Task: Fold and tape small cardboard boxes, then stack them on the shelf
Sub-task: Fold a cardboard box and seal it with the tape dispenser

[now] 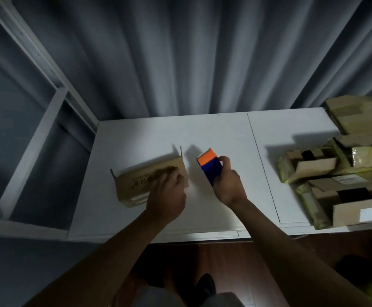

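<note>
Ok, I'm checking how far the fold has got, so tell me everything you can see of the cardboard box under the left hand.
The cardboard box is plain brown, with dark printed characters and a pale label on its upper face. It lies low on the white table, left of the orange-and-blue tape dispenser. Short flaps stand up at its left and far-right corners. The left hand rests on its right part.

Left hand (pixel 166 197) presses down on the cardboard box (pixel 145 180) on the white table (pixel 225 134), right hand (pixel 227 181) grips the tape dispenser (pixel 210 166) (orange and blue) just beside it.
</note>
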